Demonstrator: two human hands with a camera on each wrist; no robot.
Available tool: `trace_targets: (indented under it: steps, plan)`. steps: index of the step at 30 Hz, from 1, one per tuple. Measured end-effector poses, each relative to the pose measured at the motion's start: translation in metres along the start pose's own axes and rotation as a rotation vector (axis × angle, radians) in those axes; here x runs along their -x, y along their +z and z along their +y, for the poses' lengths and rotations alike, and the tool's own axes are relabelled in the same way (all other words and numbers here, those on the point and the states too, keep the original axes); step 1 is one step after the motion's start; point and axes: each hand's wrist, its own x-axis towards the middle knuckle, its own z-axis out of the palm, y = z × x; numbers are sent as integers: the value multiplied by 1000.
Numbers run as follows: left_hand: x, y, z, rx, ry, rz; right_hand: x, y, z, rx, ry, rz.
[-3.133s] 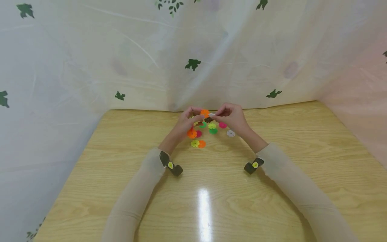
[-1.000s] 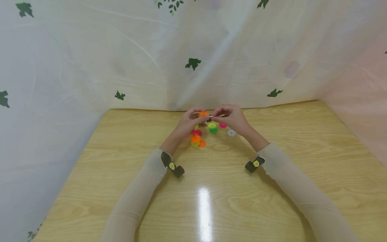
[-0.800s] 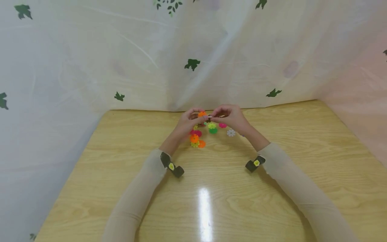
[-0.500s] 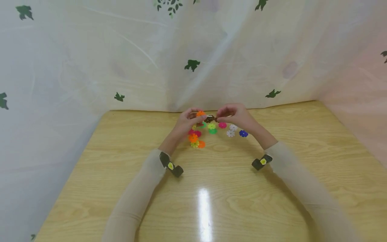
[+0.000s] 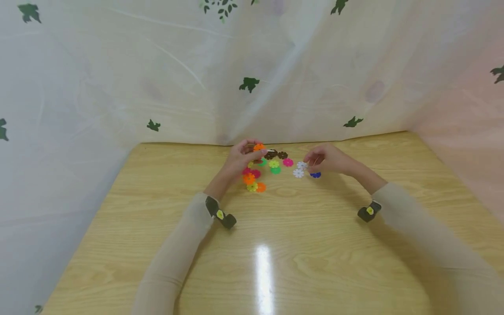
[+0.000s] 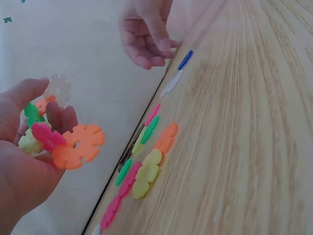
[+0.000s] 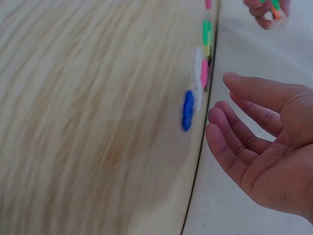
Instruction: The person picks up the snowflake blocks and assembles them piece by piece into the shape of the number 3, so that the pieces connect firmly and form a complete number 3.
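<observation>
Currently gripping a joined cluster of slotted discs (image 6: 48, 136) in the left hand (image 6: 24, 169), at left in the left-wrist view, probably holding it up to bare the outer slots. Holding the right hand (image 5: 328, 158) empty, with fingers loosely bent, right of centre in the head view, near white discs (image 5: 298, 173) and a blue disc (image 5: 316, 175). Having more discs (image 5: 274, 164) lying mid-frame on the table (image 5: 307, 227), likely spread for easy reach.
</observation>
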Motion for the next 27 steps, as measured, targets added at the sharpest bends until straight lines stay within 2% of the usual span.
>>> trace_targets:
  steps: [4, 9, 18, 27]
  plan:
    - [-1, -1, 0, 2, 8, -3, 5, -3, 9, 64, 30, -10]
    - [-1, -1, 1, -8, 14, 0, 9, -6, 17, 86, 62, -35]
    - [0, -3, 1, -15, 30, -3, 11, -7, 24, 83, 46, -59]
    - [0, -3, 0, -37, 45, -6, 11, -6, 32, 53, 12, -42]
